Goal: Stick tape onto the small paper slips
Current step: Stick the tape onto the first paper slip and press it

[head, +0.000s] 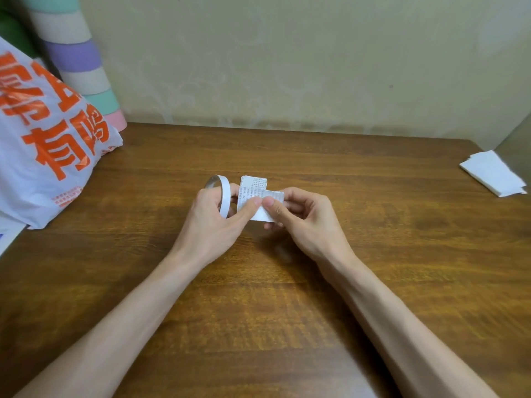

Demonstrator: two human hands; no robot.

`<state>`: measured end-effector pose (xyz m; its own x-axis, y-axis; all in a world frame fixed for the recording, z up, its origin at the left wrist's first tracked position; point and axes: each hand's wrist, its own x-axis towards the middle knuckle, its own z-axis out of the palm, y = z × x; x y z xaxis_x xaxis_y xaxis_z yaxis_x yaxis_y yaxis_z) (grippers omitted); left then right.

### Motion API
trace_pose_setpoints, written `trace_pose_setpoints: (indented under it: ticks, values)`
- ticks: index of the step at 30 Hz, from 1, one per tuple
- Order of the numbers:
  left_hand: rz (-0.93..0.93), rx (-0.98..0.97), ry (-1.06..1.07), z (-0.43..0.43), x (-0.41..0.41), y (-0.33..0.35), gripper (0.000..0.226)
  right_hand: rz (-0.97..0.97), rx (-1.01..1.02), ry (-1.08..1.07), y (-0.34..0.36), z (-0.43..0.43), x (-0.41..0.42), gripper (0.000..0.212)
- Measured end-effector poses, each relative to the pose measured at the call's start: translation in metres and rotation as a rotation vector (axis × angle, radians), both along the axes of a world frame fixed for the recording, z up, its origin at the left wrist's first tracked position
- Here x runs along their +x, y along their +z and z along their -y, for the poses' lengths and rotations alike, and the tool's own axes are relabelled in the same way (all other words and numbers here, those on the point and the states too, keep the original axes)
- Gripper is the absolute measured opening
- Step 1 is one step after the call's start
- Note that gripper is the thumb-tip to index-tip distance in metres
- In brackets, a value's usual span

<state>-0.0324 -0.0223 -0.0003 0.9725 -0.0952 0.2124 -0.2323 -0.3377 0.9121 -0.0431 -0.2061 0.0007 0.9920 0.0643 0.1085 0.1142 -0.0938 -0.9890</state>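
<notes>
Above the middle of the wooden table (287, 282), both hands hold small printed paper slips (254, 186) together. My left hand (214, 218) has a thin white tape roll (222, 193) looped around its fingers, and its thumb presses on the slips. My right hand (298, 216) pinches the slips from the right, thumb on top beside the left thumb. A white strip (263, 215), tape or paper, lies across the slips under both thumbs. The lower fingers of both hands are hidden behind the slips.
A white plastic bag (48, 145) with orange characters fills the left side of the table. A striped pastel roll (83, 64) leans behind it against the wall. A folded white paper stack (494, 173) lies at the far right edge.
</notes>
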Motion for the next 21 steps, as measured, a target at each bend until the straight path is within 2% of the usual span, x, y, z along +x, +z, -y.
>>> trace_pose_setpoints:
  ticks: [2,7,11,15,21]
  values:
    - [-0.016,0.01,0.009,0.0015,-0.0012,-0.0008,0.016,0.026,-0.041,-0.013,-0.0011,-0.0002,0.0006,0.01]
    - [-0.058,-0.116,-0.001,0.0028,-0.0027,-0.0001,0.012,0.035,-0.022,-0.028,-0.0017,0.0015,0.0023,0.012]
    - [-0.027,-0.122,-0.003,0.0036,-0.0028,-0.0001,0.013,0.005,0.009,-0.032,-0.0008,0.0018,0.0013,0.009]
    - [-0.075,-0.149,-0.051,0.0043,-0.0042,0.0005,0.019,0.045,0.01,-0.037,-0.002,0.0021,0.003,0.011]
    - [-0.067,-0.139,-0.023,0.0012,-0.0013,-0.0008,0.024,-0.007,0.026,0.003,-0.004,-0.0011,0.0018,0.018]
